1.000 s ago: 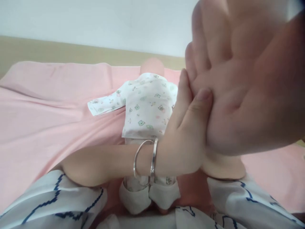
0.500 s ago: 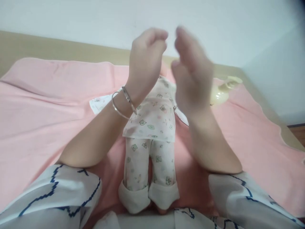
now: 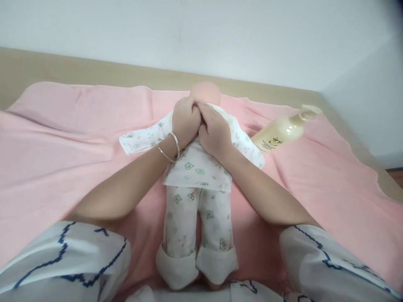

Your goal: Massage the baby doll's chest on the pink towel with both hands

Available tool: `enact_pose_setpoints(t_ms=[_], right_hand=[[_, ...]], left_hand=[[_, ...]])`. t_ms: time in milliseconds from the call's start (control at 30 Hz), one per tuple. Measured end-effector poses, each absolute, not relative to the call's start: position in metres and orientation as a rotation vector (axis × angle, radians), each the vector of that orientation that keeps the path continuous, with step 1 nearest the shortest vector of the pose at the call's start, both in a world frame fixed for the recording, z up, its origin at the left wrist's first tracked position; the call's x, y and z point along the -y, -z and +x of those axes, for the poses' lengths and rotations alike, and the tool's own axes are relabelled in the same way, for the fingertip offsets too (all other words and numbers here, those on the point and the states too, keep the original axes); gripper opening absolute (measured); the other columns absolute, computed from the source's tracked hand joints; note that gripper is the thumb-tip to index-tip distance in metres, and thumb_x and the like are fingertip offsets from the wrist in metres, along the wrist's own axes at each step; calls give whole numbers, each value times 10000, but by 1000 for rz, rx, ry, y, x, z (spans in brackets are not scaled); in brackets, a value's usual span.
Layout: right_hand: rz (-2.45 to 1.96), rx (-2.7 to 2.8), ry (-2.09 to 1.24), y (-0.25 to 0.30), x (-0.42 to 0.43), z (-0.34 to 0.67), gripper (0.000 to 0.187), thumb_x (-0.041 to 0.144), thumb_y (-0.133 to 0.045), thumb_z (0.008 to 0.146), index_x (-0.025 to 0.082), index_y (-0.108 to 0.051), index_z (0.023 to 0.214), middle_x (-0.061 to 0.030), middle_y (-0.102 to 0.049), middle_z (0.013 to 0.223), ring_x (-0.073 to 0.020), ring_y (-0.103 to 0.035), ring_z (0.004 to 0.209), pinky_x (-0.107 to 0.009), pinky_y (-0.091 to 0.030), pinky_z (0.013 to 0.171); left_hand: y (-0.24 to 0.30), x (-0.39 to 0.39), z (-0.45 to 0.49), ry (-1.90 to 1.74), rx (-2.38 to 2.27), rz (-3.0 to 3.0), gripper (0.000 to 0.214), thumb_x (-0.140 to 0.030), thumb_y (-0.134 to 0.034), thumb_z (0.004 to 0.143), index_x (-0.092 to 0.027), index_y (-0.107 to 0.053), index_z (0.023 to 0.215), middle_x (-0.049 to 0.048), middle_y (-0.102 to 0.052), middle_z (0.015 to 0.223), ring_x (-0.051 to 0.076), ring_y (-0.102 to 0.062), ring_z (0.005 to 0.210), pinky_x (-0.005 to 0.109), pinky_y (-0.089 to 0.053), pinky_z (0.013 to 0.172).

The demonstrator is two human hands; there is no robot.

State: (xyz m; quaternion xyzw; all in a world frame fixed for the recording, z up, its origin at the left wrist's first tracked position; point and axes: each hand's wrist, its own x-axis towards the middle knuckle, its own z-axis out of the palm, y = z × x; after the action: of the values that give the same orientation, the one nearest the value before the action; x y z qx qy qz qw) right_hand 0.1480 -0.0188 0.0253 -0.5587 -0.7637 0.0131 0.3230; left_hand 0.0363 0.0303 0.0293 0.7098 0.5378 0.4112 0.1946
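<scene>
Over cloth (image 3: 59, 134), cupped left grip (image 3: 186, 120) touches right grip (image 3: 216, 135).

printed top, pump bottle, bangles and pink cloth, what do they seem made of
Printed top: matte fabric, perhaps cotton; it lies loosely, without shine.
Pump bottle: probably smooth, glossy plastic, judging by the bright highlights.
Bangles: likely polished, silvery metal; thin, pale, rigid-looking rings.
Pink cloth: matte textile with soft folds; fibre unclear.
</scene>
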Motion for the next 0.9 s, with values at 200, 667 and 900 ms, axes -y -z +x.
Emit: enact_pose_setpoints(t_ms=[200, 667, 900], right_hand=[[-1472, 2249, -106, -21, 23, 178, 574, 290, -326, 1057, 191, -488, 1599, -82, -370, 1732, -299, -252, 1647, -637, -181, 1354], [-1496, 2375, -104, -42, 74, 148, 611, 227, -403, 1022, 141, -481, 1622, -98, -331, 1747, -306, -213, 1658, -584, -156, 1378], [-1717, 2178, -142, -36, 38, 176, 625, 367, -419, 1077, 184, -373, 1672, -130, -269, 1768, -385, -191, 1653, -703, -228, 1307]], left_hand=[[8, -15, -8, -1160, -1289, 2216, 381, -311, -424, 1031, -213, -603, 1353, 107, -638, 1505, 268, -542, 1443, 522, -411, 1282], [8, -9, -14, -1112, -1334, 2220, 461, -386, -331, 1063, -270, -646, 1379, 68, -688, 1466, 251, -603, 1399, 470, -435, 1278], [4, -8, -11, -1088, -1360, 2189, 488, -427, -333, 1041, -260, -654, 1368, 63, -678, 1480, 275, -583, 1413, 517, -424, 1278]])
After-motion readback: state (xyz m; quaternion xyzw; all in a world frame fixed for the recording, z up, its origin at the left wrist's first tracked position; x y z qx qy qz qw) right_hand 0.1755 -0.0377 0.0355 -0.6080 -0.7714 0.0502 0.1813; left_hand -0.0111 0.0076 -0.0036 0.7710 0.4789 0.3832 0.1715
